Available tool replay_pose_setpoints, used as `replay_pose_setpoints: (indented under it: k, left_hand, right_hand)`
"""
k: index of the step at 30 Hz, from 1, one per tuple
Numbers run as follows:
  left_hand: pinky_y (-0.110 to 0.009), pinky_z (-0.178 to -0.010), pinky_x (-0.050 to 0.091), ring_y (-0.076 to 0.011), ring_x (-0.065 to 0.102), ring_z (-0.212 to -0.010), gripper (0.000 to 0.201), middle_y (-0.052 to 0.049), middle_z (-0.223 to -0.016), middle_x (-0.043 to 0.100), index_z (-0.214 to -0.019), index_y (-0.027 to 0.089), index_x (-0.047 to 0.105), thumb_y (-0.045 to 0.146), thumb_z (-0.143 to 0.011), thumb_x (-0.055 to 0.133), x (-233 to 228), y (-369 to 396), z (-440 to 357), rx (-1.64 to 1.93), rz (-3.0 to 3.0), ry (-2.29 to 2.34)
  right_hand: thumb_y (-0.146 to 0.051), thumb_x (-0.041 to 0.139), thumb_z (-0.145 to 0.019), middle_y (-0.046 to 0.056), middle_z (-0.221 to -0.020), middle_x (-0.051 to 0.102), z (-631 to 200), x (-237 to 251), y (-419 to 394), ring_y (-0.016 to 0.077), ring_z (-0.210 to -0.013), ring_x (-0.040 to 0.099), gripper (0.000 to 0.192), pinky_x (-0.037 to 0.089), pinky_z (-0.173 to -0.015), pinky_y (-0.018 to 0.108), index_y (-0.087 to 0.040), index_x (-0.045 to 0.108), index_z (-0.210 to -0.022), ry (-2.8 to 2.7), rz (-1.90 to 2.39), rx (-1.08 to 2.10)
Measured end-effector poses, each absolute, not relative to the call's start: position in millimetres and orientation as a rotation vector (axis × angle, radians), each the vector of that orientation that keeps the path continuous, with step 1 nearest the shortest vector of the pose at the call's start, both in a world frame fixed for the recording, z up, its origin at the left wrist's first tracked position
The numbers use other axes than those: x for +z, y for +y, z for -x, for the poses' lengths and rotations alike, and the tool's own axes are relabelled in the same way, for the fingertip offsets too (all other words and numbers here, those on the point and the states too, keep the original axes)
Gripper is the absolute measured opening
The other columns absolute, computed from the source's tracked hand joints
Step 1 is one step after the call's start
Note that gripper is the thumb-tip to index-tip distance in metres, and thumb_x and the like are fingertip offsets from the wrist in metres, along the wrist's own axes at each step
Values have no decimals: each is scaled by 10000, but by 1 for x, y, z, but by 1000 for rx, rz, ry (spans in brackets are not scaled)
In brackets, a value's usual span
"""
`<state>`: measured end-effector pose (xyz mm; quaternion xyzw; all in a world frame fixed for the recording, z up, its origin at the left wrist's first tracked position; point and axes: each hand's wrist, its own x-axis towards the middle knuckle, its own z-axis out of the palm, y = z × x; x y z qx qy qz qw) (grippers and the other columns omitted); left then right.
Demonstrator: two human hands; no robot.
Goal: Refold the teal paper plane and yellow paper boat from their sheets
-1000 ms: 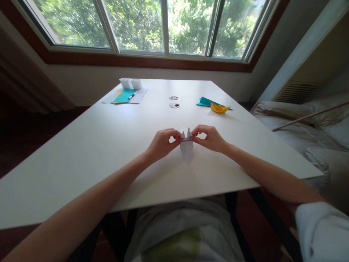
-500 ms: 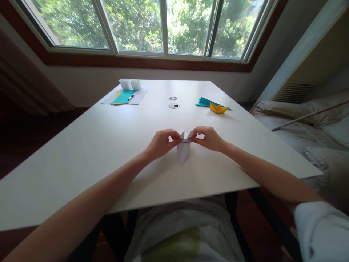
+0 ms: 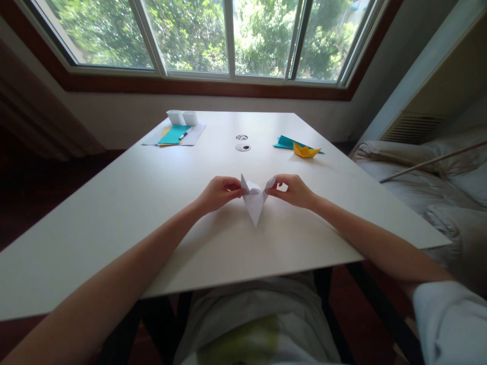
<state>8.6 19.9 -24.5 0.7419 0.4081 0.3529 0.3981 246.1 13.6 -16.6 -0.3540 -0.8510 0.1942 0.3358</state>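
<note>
A folded white paper (image 3: 253, 205) is held just above the table near its front edge. Its lower end narrows to a point toward me, and two peaks stand up at its sides. My left hand (image 3: 223, 192) pinches the left peak between thumb and fingers. On the other side my right hand (image 3: 291, 189) pinches the right peak the same way. Between the peaks the paper opens into a shallow hollow.
On the white table (image 3: 114, 218), a yellow paper boat (image 3: 306, 150) and a folded teal paper (image 3: 287, 142) lie at the back right. Back left are teal paper (image 3: 174, 134), a pen (image 3: 185, 134) and white boxlike pieces (image 3: 182, 117). Two round discs (image 3: 242, 147) lie mid-table.
My left hand has moved left, away from my right. The white paper's peaks are farther apart, and its middle has spread wider.
</note>
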Motion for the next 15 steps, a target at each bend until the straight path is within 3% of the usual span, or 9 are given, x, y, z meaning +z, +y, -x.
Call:
replay_pose_setpoints:
  k: [8, 15]
  left_hand:
    - [-236, -613, 478, -128, 565, -637, 224, -33, -682, 648, -726, 119, 664, 342, -714, 652, -29, 6, -27, 973, -1988, 993]
    - [-219, -594, 457, -106, 536, -599, 158, -7, -626, 609, -690, 127, 644, 278, -727, 618, -23, 7, -22, 925, -2109, 992]
  right_hand:
    - [-289, 616, -775, 32, -759, 636, -234, -21, 6, 107, -634, 542, 129, 421, -586, 228, -167, 652, -792, -2202, 878, 512]
    - [-302, 612, -780, 44, -751, 640, -234, -20, 6, 118, -647, 562, 154, 424, -569, 228, -165, 645, -718, -2190, 852, 545]
